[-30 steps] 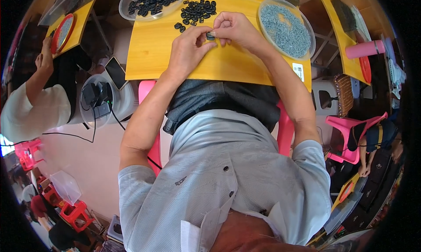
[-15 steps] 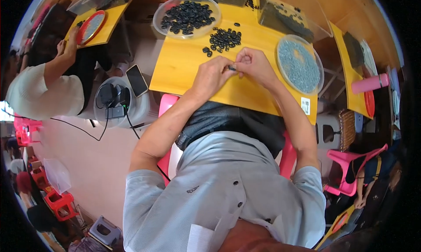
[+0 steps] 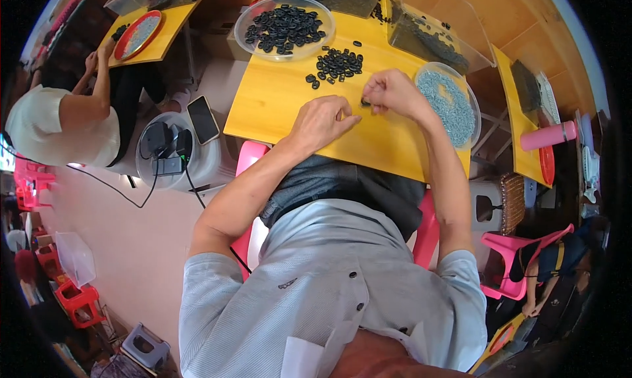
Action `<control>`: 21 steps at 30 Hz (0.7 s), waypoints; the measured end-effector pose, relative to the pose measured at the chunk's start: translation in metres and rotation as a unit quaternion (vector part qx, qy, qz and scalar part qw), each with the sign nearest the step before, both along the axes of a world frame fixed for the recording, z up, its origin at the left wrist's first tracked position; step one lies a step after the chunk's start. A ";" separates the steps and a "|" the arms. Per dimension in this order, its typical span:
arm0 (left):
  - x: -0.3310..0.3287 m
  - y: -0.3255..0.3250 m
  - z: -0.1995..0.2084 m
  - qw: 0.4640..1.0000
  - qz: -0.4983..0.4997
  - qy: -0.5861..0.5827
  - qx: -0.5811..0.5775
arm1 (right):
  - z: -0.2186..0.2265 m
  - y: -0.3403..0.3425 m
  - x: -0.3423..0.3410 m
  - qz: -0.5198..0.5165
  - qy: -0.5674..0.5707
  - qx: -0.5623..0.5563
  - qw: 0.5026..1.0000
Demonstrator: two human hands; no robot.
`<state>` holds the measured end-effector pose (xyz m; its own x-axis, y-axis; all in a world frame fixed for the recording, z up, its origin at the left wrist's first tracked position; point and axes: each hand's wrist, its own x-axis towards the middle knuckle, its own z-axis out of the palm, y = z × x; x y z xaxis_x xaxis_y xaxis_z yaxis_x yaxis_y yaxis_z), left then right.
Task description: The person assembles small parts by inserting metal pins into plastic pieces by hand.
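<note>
My right hand (image 3: 395, 93) is pinched over the yellow table (image 3: 263, 101), with a small black plastic piece (image 3: 365, 103) at its fingertips. To its left, my left hand (image 3: 321, 124) is apart from it, fingers curved, thumb and forefinger slightly separated with nothing visible between them. A loose pile of small black oval pieces (image 3: 339, 65) lies beyond my hands. Behind it on the left, a round clear tub (image 3: 241, 41) holds many more. A round clear dish (image 3: 476, 108) of small silvery metal parts, apparently screws, stands right of my right hand.
Clear bins (image 3: 429, 45) with dark pieces stand along the table's back. At left, a stool-like white container (image 3: 148, 174) carries chargers and a phone (image 3: 203, 120); a cable (image 3: 193, 187) runs past my left arm. Another person (image 3: 69, 124) works at the far-left table.
My hands have come apart. The right one has moved slightly right with the small black piece; the left has let go and its fingers have loosened.
</note>
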<state>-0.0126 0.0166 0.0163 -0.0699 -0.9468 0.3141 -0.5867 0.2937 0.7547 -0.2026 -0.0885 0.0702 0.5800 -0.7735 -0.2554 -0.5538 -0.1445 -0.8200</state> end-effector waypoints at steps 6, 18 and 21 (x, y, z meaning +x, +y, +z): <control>-0.001 0.003 -0.005 0.987 -0.083 -0.126 -0.054 | 0.039 -0.033 0.060 -0.095 -0.308 -0.109 0.940; 0.002 0.001 -0.006 0.989 -0.093 -0.102 -0.060 | -0.025 -0.022 0.057 0.034 0.050 -0.287 0.956; 0.000 0.002 -0.007 0.989 -0.091 -0.104 -0.059 | -0.030 -0.011 0.065 0.033 0.086 -0.313 0.945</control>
<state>-0.0125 0.0190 0.0096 -0.3108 -0.8703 0.3820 -0.6550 0.4874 0.5775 -0.1377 -0.0992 0.0403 0.6242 -0.7678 0.1446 -0.6440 -0.6104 -0.4611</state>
